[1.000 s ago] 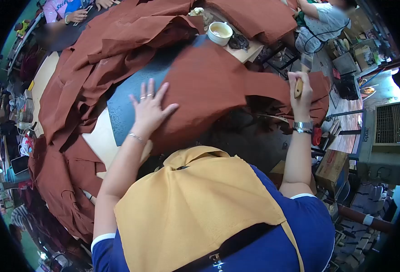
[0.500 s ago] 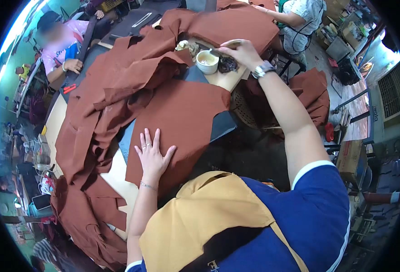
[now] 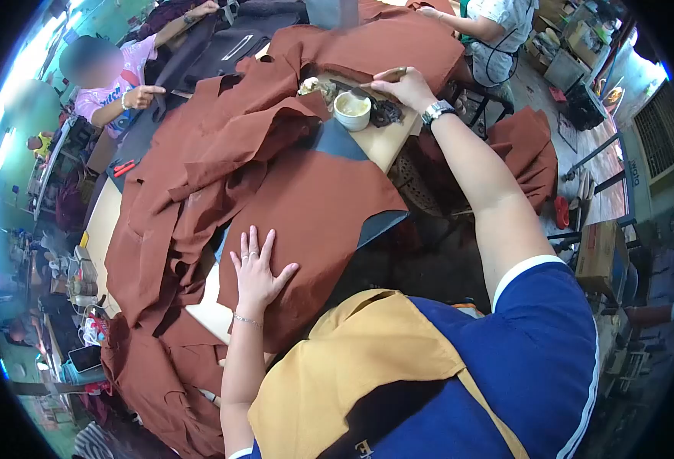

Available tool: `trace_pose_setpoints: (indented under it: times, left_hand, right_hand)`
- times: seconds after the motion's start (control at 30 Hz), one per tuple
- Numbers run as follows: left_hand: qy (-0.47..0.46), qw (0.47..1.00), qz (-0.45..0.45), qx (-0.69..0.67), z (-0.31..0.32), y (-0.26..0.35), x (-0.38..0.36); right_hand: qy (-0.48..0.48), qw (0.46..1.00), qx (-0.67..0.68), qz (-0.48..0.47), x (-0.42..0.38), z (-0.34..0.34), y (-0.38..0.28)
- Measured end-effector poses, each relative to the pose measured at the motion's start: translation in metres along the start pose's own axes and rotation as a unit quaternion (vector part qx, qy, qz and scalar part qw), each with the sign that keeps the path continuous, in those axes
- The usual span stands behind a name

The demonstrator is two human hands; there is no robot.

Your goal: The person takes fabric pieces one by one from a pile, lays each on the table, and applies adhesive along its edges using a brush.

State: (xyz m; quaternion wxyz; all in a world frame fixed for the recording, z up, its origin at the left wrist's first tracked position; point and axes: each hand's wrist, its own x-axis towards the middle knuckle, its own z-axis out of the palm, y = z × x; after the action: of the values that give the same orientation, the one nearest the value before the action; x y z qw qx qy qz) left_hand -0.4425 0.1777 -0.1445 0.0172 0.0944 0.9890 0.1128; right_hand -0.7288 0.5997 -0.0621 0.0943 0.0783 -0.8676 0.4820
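Observation:
My left hand (image 3: 258, 271) lies flat with spread fingers on a reddish-brown sheet (image 3: 321, 206) in front of me. Farther off, my right hand (image 3: 404, 88) has its fingers wrapped round a slim tool (image 3: 350, 89) whose end reaches over a white cup (image 3: 352, 110). Pale stuff shows inside the cup. Beside it is a dark tangled clump (image 3: 383, 112), and on its other side sits a crumpled whitish lump (image 3: 315, 86). Rumpled reddish-brown material (image 3: 191, 161) is heaped to the left of the flat sheet.
One person (image 3: 107, 76) in a pink shirt is at the table's far left, near red-handled scissors (image 3: 123, 167). Another person (image 3: 490, 34) sits at the far right. More brown material (image 3: 524, 157) hangs at the right, and some (image 3: 161, 382) lies at the lower left.
The view has shifted slightly. The tool in my right hand is now seen over the cup's far side. The person in pink has raised one arm and extended the other hand.

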Motion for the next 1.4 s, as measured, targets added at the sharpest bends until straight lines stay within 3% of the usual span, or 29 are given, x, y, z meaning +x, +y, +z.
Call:
trace_pose_setpoints:
  times: [0.1, 0.2, 0.23, 0.3, 0.33, 0.43, 0.53, 0.63, 0.67, 0.7, 0.87, 1.0, 1.1, 1.17, 1.2, 1.33, 1.4]
  left_hand:
    - [0.005, 1.0, 0.013, 0.004, 0.002, -0.003, 0.004]
    - [0.01, 1.0, 0.029, 0.005, 0.004, -0.005, 0.007]
    - [0.015, 0.999, 0.038, 0.004, 0.006, -0.006, 0.01]
    - [0.022, 0.998, 0.064, 0.001, 0.009, -0.008, 0.02]
    - [0.021, 0.997, 0.071, 0.001, 0.009, -0.005, 0.026]
    - [0.014, 0.995, 0.1, 0.003, 0.01, 0.001, 0.038]
    - [0.009, 0.992, 0.123, 0.014, 0.01, 0.009, 0.047]
    - [0.012, 0.99, 0.137, 0.012, 0.012, 0.01, 0.049]
    - [0.014, 0.99, 0.139, 0.008, 0.013, 0.01, 0.049]
    - [0.013, 0.99, 0.138, 0.006, 0.013, 0.01, 0.049]
    - [0.016, 0.99, 0.137, 0.002, 0.012, 0.009, 0.048]
    - [0.005, 0.991, 0.132, 0.015, 0.012, 0.01, 0.049]
    - [0.008, 0.99, 0.137, 0.016, 0.014, 0.009, 0.051]
    - [0.009, 0.99, 0.14, 0.011, 0.017, 0.006, 0.055]
    - [0.009, 0.99, 0.143, 0.013, 0.017, 0.006, 0.057]
    - [0.017, 0.988, 0.155, 0.014, 0.018, 0.005, 0.066]
    - [0.012, 0.986, 0.163, 0.018, 0.019, 0.003, 0.07]
  right_hand:
    - [-0.016, 0.973, -0.159, -0.168, -0.033, -0.003, 0.002]
    - [-0.005, 0.961, -0.17, -0.22, -0.08, 0.007, -0.024]
    - [-0.055, 0.982, -0.101, -0.148, -0.093, 0.011, -0.026]
    - [-0.066, 0.996, 0.003, -0.067, -0.126, 0.015, -0.036]
    - [-0.071, 0.986, 0.149, 0.023, -0.148, 0.013, -0.052]
    - [0.016, 0.963, 0.254, 0.093, -0.207, -0.009, -0.087]
    - [0.075, 0.971, 0.216, 0.072, -0.257, -0.021, -0.079]
    - [0.108, 0.993, -0.047, -0.004, -0.293, -0.015, -0.075]
    - [0.107, 0.993, -0.031, 0.05, -0.303, -0.011, -0.079]
    - [0.127, 0.986, -0.095, -0.049, -0.306, -0.006, -0.075]
    - [0.079, 0.988, -0.092, -0.096, -0.314, 0.016, -0.07]
    - [0.059, 0.979, -0.194, -0.039, -0.315, -0.011, -0.087]
    - [0.088, 0.985, -0.136, -0.058, -0.302, -0.001, -0.088]
    - [0.052, 0.997, -0.053, -0.038, -0.294, 0.019, -0.081]
    - [0.03, 0.995, -0.07, -0.062, -0.292, 0.022, -0.079]
    - [-0.034, 0.981, -0.189, 0.011, -0.292, -0.019, -0.086]
    - [-0.005, 0.992, -0.127, -0.019, -0.288, -0.008, -0.091]
